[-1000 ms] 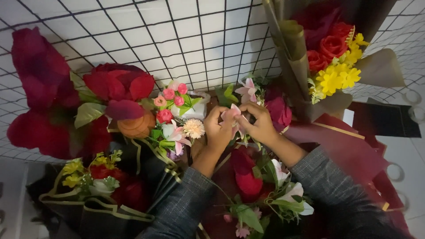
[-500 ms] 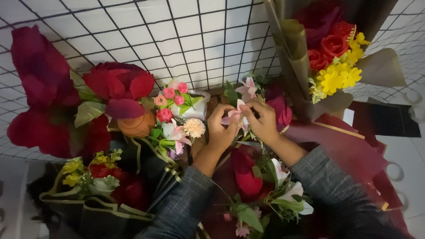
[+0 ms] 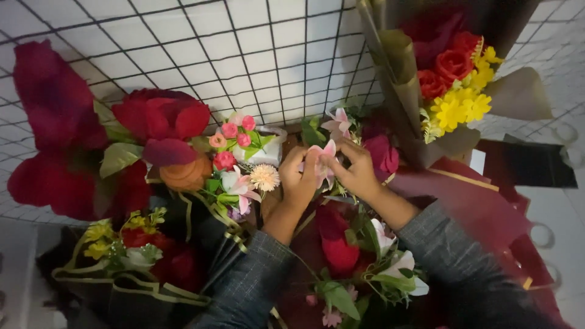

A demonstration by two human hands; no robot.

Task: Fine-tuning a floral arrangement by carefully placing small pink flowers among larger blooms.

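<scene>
- Pink lily (image 3: pixel 323 163) sat pinched between my two hands, just above the red rose (image 3: pixel 338 247) in the bouquet below.
- My left hand (image 3: pixel 298 180) had closed its fingertips on the bloom's near side; a second earlier that hand sat a little lower, off the petals.
- My right hand (image 3: pixel 358 170) gripped the flower from the other side, thumb and fingers on the petals, much where it had been a moment before.
- That shift read to me as both hands now sharing the bloom, so the shaping of it looked under way rather than finished.
- Another lily (image 3: pixel 338 123) stood just behind, untouched.
- Left of my hands lay a small cluster of pink buds (image 3: pixel 234 137) and a pale pompom (image 3: pixel 265 177).
- Behind everything ran the wire grid (image 3: pixel 183 49), with a yellow-and-red bouquet (image 3: pixel 457 85) at upper right.
</scene>
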